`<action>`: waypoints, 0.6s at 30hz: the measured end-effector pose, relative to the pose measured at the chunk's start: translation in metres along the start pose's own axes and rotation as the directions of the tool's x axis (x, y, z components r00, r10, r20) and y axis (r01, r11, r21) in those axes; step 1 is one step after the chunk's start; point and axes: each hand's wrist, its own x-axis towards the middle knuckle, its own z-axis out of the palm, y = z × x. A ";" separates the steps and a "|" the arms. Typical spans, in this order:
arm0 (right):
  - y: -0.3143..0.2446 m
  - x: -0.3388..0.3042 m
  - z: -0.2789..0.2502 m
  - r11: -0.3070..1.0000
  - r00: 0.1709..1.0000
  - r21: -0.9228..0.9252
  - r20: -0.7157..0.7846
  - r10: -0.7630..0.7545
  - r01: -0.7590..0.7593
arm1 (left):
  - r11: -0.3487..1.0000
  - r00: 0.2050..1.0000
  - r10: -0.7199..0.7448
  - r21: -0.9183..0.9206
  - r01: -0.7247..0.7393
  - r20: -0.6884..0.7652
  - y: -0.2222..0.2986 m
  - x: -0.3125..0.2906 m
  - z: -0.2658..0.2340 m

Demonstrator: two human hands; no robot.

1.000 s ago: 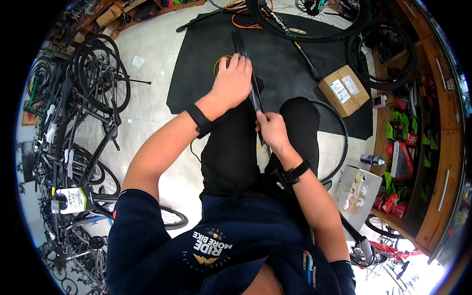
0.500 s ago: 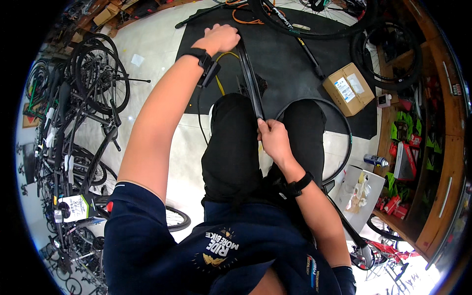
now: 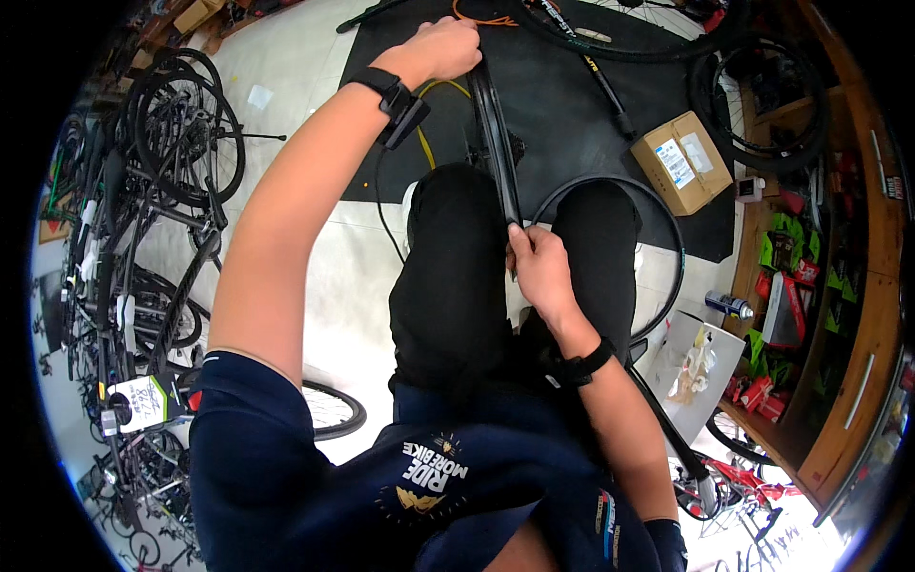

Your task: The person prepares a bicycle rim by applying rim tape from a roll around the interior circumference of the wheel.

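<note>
A long, flat black rubber strip, by its look a bicycle inner tube (image 3: 494, 133), is pulled taut between my hands. My left hand (image 3: 443, 50) reaches far forward, closed round the far end. My right hand (image 3: 539, 265) pinches the near end between thumb and fingers, just above my knees. Two lengths of the tube seem to run side by side. Partly hidden behind it, a dark toothed cassette (image 3: 516, 147) shows on the black mat (image 3: 562, 114). A thin black hoop (image 3: 680, 272) curves round my right knee.
A yellow hose (image 3: 425, 143) lies left of the tube. On the mat's right are a cardboard box (image 3: 681, 164) and a wheel (image 3: 760, 103). Parked bikes (image 3: 191, 133) crowd the left; wooden shelves (image 3: 863, 315) line the right. A spray can (image 3: 729, 305) and white carton (image 3: 701, 357) stand nearby.
My left hand has moved a little farther away and to the right, with the tube still in it. My right hand has shifted slightly right. The view has tilted a little.
</note>
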 end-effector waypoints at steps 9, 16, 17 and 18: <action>-0.004 0.000 0.001 1.000 0.999 0.007 -0.033 -0.012 0.012 | 0.971 0.940 0.229 -0.003 -0.237 -0.252 0.080 -0.108 -0.013; 0.001 0.001 -0.001 0.999 0.998 -0.038 -0.064 -0.005 0.002 | 0.945 0.913 0.328 0.095 -0.314 -0.244 0.138 -0.167 -0.007; 0.000 0.001 -0.001 1.000 0.997 -0.029 -0.072 0.005 -0.007 | 0.941 0.902 0.338 0.099 -0.323 -0.269 0.141 -0.172 -0.007; 0.001 0.001 -0.001 0.999 0.998 -0.032 -0.067 -0.006 0.004 | 0.945 0.905 0.328 0.092 -0.315 -0.271 0.142 -0.174 -0.005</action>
